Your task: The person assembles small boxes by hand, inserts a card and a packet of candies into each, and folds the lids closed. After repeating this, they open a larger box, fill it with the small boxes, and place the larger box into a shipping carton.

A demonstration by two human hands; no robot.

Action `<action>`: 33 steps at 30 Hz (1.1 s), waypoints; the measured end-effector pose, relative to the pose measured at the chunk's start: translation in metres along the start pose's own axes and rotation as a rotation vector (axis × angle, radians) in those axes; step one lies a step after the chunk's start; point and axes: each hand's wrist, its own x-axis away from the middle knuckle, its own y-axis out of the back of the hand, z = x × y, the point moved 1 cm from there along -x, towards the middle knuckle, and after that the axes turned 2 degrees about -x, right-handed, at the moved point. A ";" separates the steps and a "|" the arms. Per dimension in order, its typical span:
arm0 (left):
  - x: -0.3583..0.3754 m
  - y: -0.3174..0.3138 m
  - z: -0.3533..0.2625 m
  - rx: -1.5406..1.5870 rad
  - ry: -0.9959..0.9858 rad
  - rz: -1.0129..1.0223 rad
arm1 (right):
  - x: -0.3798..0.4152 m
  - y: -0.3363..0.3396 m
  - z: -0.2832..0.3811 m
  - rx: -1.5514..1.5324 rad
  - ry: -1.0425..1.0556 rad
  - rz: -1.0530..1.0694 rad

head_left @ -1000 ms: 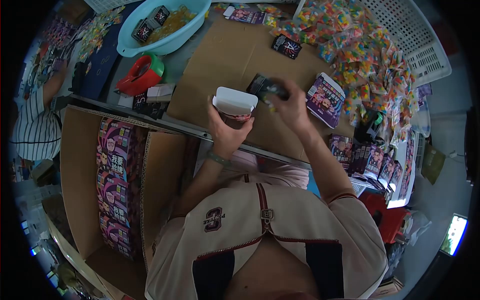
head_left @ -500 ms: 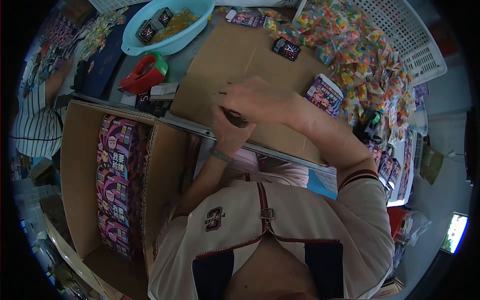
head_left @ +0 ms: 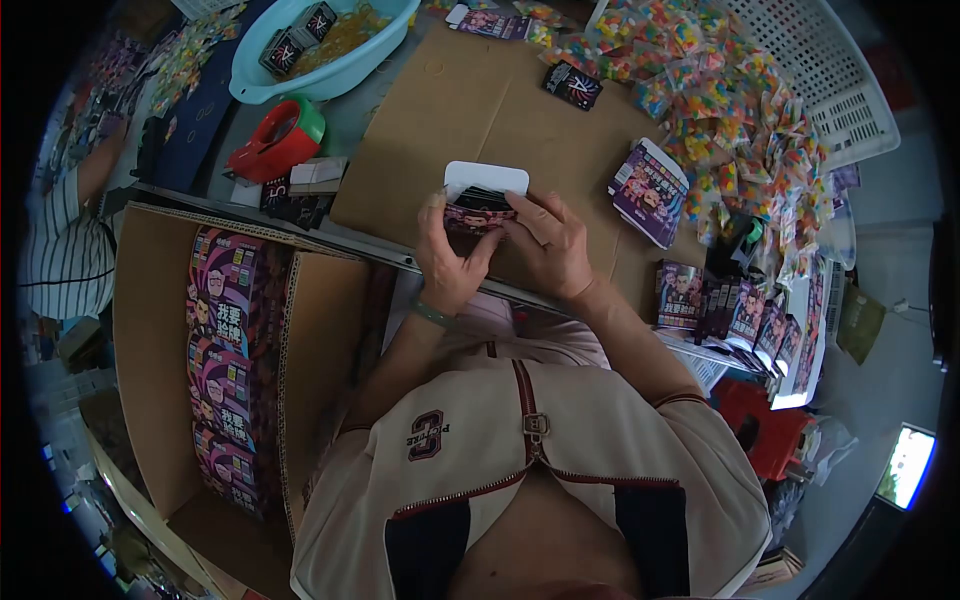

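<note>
A small printed box [head_left: 485,175] with its white flap raised is held between my two hands, over the cardboard sheet [head_left: 420,135]. Dark contents, perhaps cards, show in its opening. My left hand [head_left: 450,262] grips the box's left end, thumb along the near side. At the other end, my right hand [head_left: 555,248] has its fingers closed on the box's edge. To the right lie flat printed box sleeves [head_left: 650,195]. A black card pack [head_left: 572,86] rests farther back on the cardboard.
Bagged colourful candies [head_left: 700,110] are heaped at the right by a white basket [head_left: 830,85]. A blue basin [head_left: 330,65] and red tape dispenser [head_left: 275,140] stand left. Below, a carton [head_left: 150,330] holds purple boxes [head_left: 225,380]. Another person's striped sleeve [head_left: 75,240] shows far left.
My right hand has uncrossed from over my left and moved right and down. The box, mostly covered by my hands before, now shows with its flap raised.
</note>
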 end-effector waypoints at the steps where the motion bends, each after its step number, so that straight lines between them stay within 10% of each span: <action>1: -0.002 0.003 0.001 -0.006 -0.097 -0.026 | 0.000 -0.001 -0.002 -0.046 -0.018 -0.004; 8: -0.016 0.048 -0.001 0.113 -0.065 0.109 | -0.001 0.007 -0.008 -0.313 -0.174 0.168; 14: -0.026 0.053 -0.014 0.098 -0.067 0.202 | -0.009 0.026 -0.002 -0.057 0.157 0.154; 21: -0.028 0.043 -0.025 0.481 0.332 0.148 | -0.016 0.035 -0.005 -0.386 -0.328 0.160; 26: -0.045 0.053 -0.016 0.160 -0.090 0.398 | -0.009 0.034 -0.010 -0.104 0.138 0.157; 33: -0.051 0.046 -0.040 0.147 -0.090 0.434 | -0.023 0.045 0.006 -0.071 0.080 0.378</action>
